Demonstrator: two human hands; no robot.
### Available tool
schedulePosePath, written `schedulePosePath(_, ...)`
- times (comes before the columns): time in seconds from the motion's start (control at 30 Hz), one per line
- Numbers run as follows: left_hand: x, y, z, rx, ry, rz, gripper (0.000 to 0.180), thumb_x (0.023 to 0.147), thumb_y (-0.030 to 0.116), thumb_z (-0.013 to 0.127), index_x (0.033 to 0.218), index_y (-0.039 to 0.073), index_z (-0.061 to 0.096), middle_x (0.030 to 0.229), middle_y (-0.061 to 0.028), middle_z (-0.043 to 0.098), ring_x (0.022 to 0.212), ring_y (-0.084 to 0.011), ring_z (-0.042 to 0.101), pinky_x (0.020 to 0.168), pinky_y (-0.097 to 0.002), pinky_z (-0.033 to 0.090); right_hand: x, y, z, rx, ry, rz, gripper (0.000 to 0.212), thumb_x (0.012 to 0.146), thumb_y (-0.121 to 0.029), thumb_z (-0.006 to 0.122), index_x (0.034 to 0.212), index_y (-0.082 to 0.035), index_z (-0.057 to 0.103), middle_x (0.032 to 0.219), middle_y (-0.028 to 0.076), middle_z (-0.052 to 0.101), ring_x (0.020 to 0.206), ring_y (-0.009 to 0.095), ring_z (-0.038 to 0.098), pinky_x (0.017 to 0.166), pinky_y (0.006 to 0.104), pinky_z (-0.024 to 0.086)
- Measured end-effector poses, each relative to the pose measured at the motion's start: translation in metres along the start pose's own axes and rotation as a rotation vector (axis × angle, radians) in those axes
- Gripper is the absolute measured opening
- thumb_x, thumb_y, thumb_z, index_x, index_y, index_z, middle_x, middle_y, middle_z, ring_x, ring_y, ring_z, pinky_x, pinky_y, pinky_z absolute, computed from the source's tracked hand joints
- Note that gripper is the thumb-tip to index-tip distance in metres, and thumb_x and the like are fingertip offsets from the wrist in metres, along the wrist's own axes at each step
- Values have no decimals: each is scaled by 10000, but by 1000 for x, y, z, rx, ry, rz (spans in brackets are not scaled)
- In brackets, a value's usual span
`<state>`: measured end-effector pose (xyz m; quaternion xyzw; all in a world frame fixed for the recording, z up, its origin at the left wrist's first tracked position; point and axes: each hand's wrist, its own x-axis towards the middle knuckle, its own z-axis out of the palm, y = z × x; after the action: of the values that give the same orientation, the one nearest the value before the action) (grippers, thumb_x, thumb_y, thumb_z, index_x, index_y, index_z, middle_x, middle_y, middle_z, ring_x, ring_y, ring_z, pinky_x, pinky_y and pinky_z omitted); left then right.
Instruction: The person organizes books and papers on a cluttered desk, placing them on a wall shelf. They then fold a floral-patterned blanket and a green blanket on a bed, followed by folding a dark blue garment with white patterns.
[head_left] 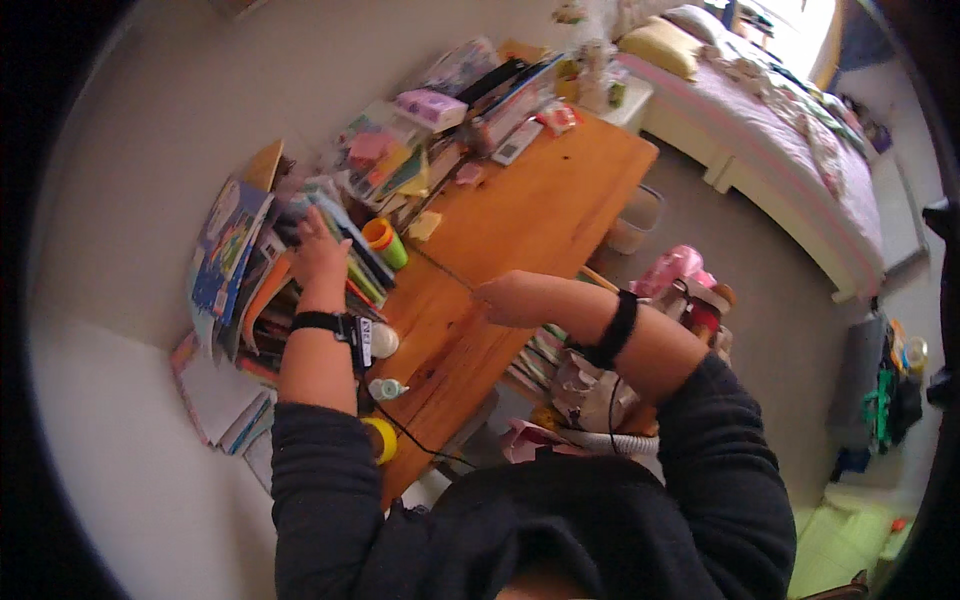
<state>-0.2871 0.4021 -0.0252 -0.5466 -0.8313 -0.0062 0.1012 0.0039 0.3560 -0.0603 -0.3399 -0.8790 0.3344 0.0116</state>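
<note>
The left hand point(318, 250) lies flat w/ fingers spread on the leaning row of books point(250, 270) at the back-left of the wooden desk point(540, 210), next to an orange & green cup point(384, 241). The right hand point(505, 298) is closed, pinching a thin dark cord point(440, 268) over the desk's middle.

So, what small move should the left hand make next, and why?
Probably close the fingers on one book and draw it out. The left hand lies flat with spread fingers on the leaning row of books and grips nothing, while the right hand rests in a fist at the wooden desk edge.
</note>
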Motion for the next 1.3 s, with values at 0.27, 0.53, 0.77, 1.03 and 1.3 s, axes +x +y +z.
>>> schedulePosePath(0.27,-21,8,-2,197,78,123,541,810,404,582,1259,143,433,1332,-120,394,1185,-305,421,1038,-478,208,-200,-24,-7,293,205,140,357,864,-176,533,1179,-13,496,948,169,610,858,261,608,785,325,465)
schedulePosePath(0.53,-64,1,8,295,95,212,470,809,331,589,1228,151,476,1352,-94,386,1291,-287,278,1054,-528,135,-302,-2,47,616,347,375,357,845,-139,570,1178,-27,509,895,125,639,843,191,617,764,293,480)
schedulePosePath(0.77,-96,8,10,275,38,61,588,869,375,508,1382,248,251,1404,-58,294,1337,-276,152,995,-661,112,-321,0,38,648,441,347,356,844,-75,563,1191,-28,501,939,67,622,853,127,585,749,259,477)
schedulePosePath(1.03,-91,9,10,202,84,245,427,853,355,521,1265,273,446,1366,-143,342,1309,-381,183,992,-667,50,-304,-74,-3,630,450,183,357,834,-57,543,1179,21,495,989,106,623,904,167,598,806,286,465)
schedulePosePath(1.3,-53,-9,18,188,135,270,158,905,178,426,923,131,575,1286,-153,454,1278,-327,305,1035,-637,11,-288,-128,-27,514,404,150,359,763,-43,552,1110,49,530,947,131,641,879,196,615,800,300,473)
